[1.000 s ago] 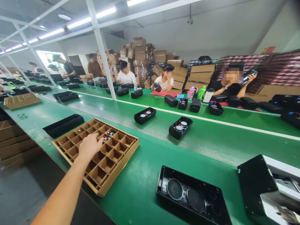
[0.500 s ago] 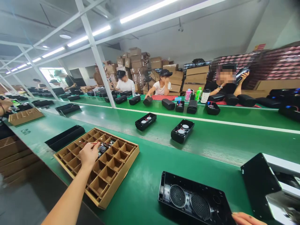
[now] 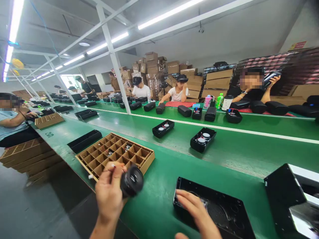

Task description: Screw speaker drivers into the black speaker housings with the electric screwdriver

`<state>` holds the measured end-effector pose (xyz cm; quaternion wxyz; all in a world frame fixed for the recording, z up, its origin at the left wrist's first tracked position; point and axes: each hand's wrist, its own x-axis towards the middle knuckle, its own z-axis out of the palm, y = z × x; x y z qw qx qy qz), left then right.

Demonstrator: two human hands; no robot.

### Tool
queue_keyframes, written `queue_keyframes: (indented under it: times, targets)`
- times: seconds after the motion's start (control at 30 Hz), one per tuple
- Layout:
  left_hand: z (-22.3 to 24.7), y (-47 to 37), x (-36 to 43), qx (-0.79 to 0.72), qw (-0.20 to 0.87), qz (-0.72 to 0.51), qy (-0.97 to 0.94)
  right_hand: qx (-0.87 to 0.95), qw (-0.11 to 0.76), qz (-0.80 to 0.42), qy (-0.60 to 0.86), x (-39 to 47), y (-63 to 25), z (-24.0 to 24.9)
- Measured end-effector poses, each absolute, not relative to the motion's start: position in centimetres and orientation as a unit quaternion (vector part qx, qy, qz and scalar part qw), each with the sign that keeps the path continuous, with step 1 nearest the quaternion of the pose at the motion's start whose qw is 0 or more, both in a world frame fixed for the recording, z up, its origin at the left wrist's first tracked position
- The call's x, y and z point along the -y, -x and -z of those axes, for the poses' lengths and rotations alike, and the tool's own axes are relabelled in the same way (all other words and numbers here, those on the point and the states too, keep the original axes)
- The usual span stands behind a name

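Observation:
My left hand [image 3: 109, 191] is closed on a round black speaker driver [image 3: 132, 181], held up in front of the near corner of the cardboard divider tray [image 3: 147, 163]. A small white connector shows by the fingers. In the tray's compartments lie a few metallic parts with thin wires. My right hand [image 3: 199, 212] is open, its fingers apart over the left part of a black speaker housing [image 3: 224, 205]. The housing lies on the green bench with its grille openings showing, partly covered by that hand. Whether the fingertips touch it I cannot tell.
At right stands a black and white box-shaped fixture [image 3: 284, 199]. A long black shell [image 3: 84, 141] lies behind the tray. Housings with fitted drivers, such as the nearer housing [image 3: 203, 139], sit on the belt. Across it and at far left, people are seated.
My left hand has left the tray and come toward me with the speaker driver. My right hand has moved from the housing's right end to over its left part.

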<state>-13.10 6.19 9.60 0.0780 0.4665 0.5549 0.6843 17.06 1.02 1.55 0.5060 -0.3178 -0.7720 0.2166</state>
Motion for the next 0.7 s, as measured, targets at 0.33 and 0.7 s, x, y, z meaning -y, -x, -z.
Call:
queue_keyframes:
  times: [0.33, 0.7]
  targets:
    - [-6.0, 2.0, 1.7, -0.472, 0.378, -0.556, -0.570, 0.486, 0.557, -0.582, 0.339, 4.5, -13.4, -0.6]
    - [-2.3, -0.7, 5.1, -0.435, 0.493, -0.407, -0.634, 0.413, 0.661, -0.546, 0.305, 8.7, -17.8, -1.3]
